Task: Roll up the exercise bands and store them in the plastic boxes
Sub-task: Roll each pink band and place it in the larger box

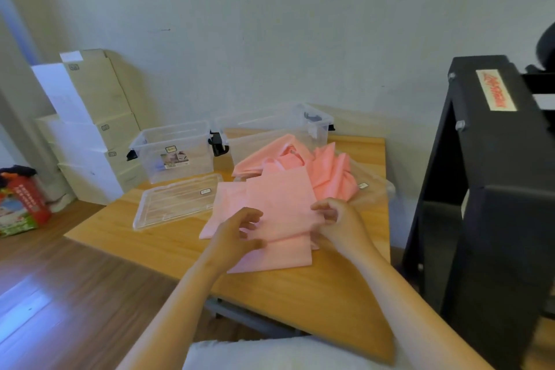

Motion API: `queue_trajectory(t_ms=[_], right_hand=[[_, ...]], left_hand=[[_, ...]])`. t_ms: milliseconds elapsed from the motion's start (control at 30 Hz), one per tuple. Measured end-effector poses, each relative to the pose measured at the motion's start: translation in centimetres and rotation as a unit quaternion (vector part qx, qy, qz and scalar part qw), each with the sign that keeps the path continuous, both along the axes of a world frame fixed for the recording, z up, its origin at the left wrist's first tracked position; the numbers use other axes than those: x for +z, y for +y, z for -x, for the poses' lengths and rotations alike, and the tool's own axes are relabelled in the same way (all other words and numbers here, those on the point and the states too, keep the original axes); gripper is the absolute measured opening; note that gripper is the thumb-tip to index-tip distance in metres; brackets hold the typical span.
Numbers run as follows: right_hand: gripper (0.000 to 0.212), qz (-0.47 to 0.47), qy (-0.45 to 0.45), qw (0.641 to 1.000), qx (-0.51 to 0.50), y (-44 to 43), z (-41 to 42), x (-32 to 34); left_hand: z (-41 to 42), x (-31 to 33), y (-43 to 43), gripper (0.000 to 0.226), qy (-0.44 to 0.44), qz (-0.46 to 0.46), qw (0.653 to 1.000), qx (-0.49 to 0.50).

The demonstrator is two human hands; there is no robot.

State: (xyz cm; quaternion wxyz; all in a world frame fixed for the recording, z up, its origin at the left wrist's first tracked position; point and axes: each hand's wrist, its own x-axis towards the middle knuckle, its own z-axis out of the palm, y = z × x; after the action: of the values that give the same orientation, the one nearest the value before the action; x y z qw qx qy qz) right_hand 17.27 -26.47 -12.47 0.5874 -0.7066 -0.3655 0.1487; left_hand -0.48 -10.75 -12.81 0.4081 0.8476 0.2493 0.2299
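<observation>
A heap of pink exercise bands (285, 186) lies on the wooden table (180, 249), flat sheets in front and crumpled ones behind. My left hand (237, 234) rests on the front sheet with its fingers curled at the fabric. My right hand (336, 219) pinches the right edge of the same sheet. Two clear plastic boxes stand at the back of the table: the left box (172, 150) looks empty, and the right box (276, 129) is partly hidden by the pink heap.
A clear lid (177, 204) lies flat on the table left of the bands, and a second lid (372, 189) shows under the heap's right side. White cartons (87, 129) are stacked at the left wall. A black stand (492, 189) is close on the right.
</observation>
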Motion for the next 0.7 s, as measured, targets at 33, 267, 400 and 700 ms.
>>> queue_trajectory(t_ms=[33,267,400,700], right_hand=[[0.043,0.006,-0.004,1.000,-0.004,-0.1,0.2,-0.2],[0.018,0.057,-0.087,0.994,0.020,-0.1,0.1,-1.1],[0.015,0.034,-0.036,0.997,0.063,0.6,-0.8,0.6],[0.017,-0.078,0.114,0.982,0.127,4.6,-3.5,4.0]], left_hand=[[-0.1,-0.1,0.0,0.048,0.003,0.000,1.000,0.019],[0.3,0.4,0.6,0.019,0.046,0.001,0.999,0.007],[0.4,2.1,1.3,0.009,-0.027,0.027,0.999,-0.006],[-2.8,2.8,3.6,0.007,-0.195,0.184,0.963,0.038]])
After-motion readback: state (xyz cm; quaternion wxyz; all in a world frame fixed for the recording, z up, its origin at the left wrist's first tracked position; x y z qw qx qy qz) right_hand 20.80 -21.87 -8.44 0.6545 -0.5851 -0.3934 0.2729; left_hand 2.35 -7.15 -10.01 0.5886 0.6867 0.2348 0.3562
